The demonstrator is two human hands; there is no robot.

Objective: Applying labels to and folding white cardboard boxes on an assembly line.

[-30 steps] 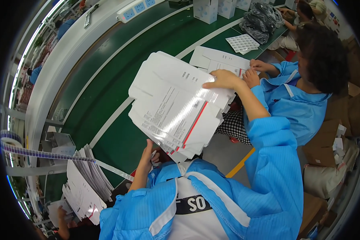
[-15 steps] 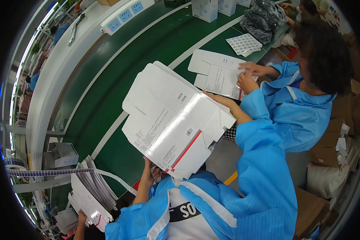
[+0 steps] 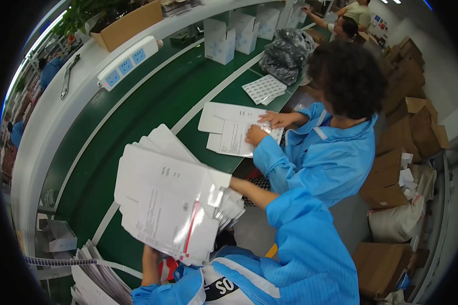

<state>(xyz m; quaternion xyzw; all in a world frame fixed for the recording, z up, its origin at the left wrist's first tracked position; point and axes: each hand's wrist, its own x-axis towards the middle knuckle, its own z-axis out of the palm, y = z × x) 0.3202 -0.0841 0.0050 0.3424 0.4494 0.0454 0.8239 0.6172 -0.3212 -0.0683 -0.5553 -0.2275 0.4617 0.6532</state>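
Note:
In front of me is a stack of flat white carton blanks (image 3: 155,203), printed with small text and a red stripe. The sheets are fanned, with several edges showing at the top and right. My left hand (image 3: 150,254) grips the stack at its lower left edge, its fingers mostly hidden beneath. At the right edge my right hand (image 3: 237,185) supports the sheets, its fingers hidden by them. To the right, a co-worker in a blue jacket presses both hands (image 3: 264,127) on another flat carton blank (image 3: 234,134) on the green table (image 3: 155,99).
A sticker sheet (image 3: 263,90) and a black plastic bag (image 3: 286,56) lie beyond the co-worker's blank. White boxes (image 3: 219,43) stand at the far side. More blanks (image 3: 99,272) stand at the lower left, under a strip of labels (image 3: 61,261). Cardboard boxes (image 3: 381,267) sit at right.
The carton blanks have moved left and down in view, and their edges have spread apart. The whole view has shifted toward the right. The co-worker's hands stay on their blank.

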